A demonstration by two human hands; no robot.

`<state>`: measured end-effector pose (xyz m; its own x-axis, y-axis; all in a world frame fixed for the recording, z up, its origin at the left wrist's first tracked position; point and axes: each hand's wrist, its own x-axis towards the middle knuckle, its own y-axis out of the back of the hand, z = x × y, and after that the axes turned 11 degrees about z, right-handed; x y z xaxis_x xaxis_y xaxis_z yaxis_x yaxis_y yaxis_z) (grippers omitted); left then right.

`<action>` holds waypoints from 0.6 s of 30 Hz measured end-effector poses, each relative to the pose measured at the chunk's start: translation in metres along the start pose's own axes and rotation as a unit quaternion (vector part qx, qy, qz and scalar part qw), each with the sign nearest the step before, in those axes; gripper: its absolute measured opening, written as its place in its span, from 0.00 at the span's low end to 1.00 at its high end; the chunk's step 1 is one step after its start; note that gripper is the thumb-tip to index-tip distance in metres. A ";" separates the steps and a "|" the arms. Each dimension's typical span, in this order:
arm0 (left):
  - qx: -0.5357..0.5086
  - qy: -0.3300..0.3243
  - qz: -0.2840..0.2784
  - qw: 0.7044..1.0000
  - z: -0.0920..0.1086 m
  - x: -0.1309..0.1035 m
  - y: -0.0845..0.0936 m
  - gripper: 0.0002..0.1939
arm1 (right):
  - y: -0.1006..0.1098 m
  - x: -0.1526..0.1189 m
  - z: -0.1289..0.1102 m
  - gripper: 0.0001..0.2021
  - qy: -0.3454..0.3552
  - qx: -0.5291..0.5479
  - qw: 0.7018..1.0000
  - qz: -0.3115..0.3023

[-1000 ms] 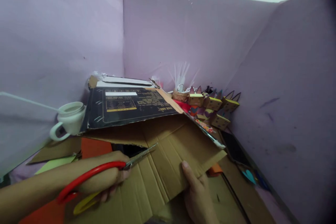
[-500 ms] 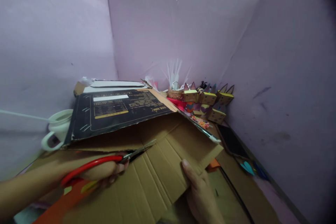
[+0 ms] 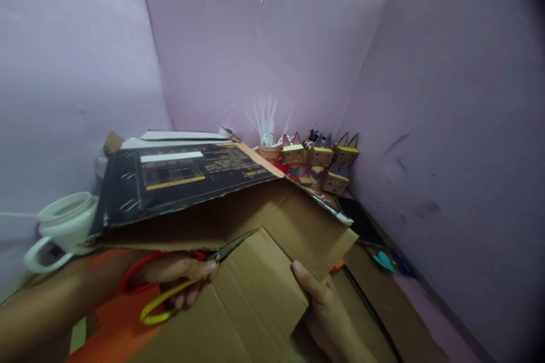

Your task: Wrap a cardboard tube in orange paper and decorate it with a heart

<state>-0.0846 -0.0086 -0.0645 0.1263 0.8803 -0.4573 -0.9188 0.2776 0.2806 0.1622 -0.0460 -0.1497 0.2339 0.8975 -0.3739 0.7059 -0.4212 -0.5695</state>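
Observation:
My left hand (image 3: 181,272) is closed round the handles of a pair of scissors (image 3: 232,247), one loop red and the other yellow. The blades lie at the slit edge of a brown cardboard box (image 3: 251,289), tips at the fold near its middle. With thumb on top, my right hand (image 3: 321,300) grips the right part of the same cardboard, fingers hidden beneath. Behind the blades rises the box's black printed side (image 3: 183,181), tilted up over a shadowed hollow.
A white mug (image 3: 68,224) stands left of the box. Several small cardboard cat-eared figures (image 3: 321,157) sit at the back right, beside a holder with white sticks (image 3: 266,125). A dark flat device (image 3: 360,218) lies by the right purple wall (image 3: 447,125).
The scissors have turned so the yellow loop shows, and their tips lie slightly further along the cardboard. The cardboard flap has parted more at the fold. The whole view has shifted, moving the background left.

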 end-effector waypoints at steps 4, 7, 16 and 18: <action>0.037 0.016 -0.094 0.995 -0.001 -0.005 -0.003 0.15 | 0.004 -0.003 0.005 0.32 0.014 0.013 1.000 0.000; 0.042 0.016 -0.095 0.994 -0.008 -0.003 -0.015 0.16 | 0.004 -0.004 0.003 0.33 0.006 0.008 1.000 0.005; 0.085 0.022 -0.007 0.996 -0.016 -0.014 -0.037 0.23 | 0.001 -0.007 -0.015 0.32 -0.025 -0.021 0.999 -0.031; 0.094 0.018 0.016 0.995 -0.012 -0.017 -0.037 0.24 | -0.005 -0.013 -0.017 0.33 -0.032 -0.010 0.998 -0.055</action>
<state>-0.0574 -0.0384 -0.0777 0.0815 0.8764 -0.4747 -0.8360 0.3194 0.4462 0.1666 -0.0538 -0.1295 0.1113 0.9281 -0.3553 0.7386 -0.3165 -0.5953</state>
